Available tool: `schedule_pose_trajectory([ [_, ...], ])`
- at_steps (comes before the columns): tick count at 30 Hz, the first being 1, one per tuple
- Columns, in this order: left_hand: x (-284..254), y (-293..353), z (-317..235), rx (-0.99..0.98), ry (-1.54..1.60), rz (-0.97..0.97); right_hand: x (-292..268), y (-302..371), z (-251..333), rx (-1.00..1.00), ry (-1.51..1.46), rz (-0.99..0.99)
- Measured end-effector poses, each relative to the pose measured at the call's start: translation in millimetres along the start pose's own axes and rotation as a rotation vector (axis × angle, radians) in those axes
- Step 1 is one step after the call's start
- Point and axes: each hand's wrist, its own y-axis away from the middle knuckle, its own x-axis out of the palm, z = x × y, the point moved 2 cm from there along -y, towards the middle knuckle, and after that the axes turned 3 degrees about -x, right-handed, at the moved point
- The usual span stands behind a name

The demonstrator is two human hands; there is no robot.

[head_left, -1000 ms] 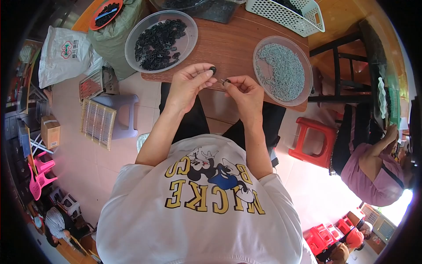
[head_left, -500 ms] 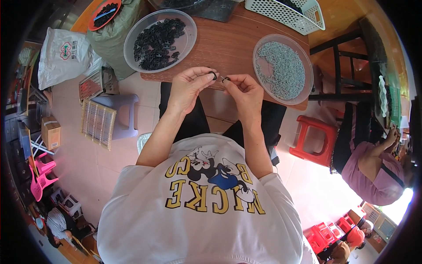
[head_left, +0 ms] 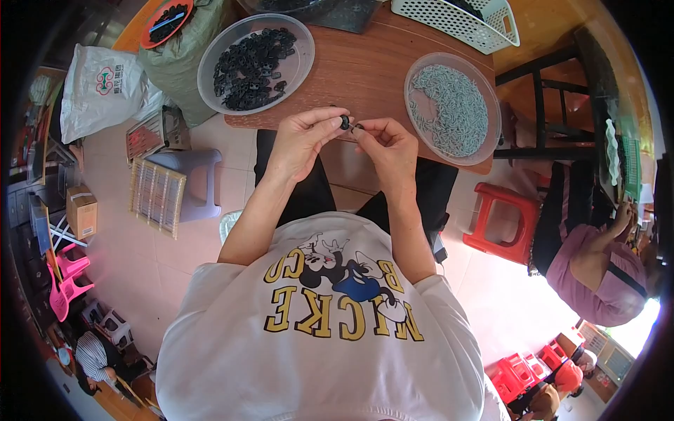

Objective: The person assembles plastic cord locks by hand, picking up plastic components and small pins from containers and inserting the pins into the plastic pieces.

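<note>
Both hands meet over the near edge of the brown table [head_left: 351, 67]. My left hand [head_left: 303, 140] pinches a small black plastic part [head_left: 345, 122] between thumb and fingertips. Close to its right, my right hand [head_left: 390, 149] is closed in a pinch on a small dark piece [head_left: 358, 127], mostly covered by the fingers; its kind is too small to tell. Left of the hands, a clear round bowl [head_left: 303, 62] holds many black plastic parts [head_left: 247, 74]. On the right, another clear bowl [head_left: 494, 119] contains a heap of small silvery screws [head_left: 458, 105].
A white perforated basket [head_left: 456, 27] sits at the table's far right. Sacks [head_left: 186, 77] and an orange dish [head_left: 167, 22] are at the far left. A red stool [head_left: 484, 223] stands right of my legs, a grey-purple stool [head_left: 203, 186] left. A co-worker [head_left: 597, 270] works at right.
My hands have drawn slightly closer together. The black part in my left fingers has turned and now looks more solid than ring-like. The bowls stay where they were.
</note>
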Motion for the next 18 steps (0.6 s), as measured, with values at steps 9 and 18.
schedule_pose_trajectory([
  [9, 2.8, -1.1, -2.6, 0.063, -0.086, 0.033, -1.1, -0.2, -0.5, 0.004, 0.003, -0.001],
  [18, 2.5, -1.7, -2.5, 0.067, -0.103, 0.023, -2.4, 0.4, 0.2, 0.015, -0.004, -0.012],
])
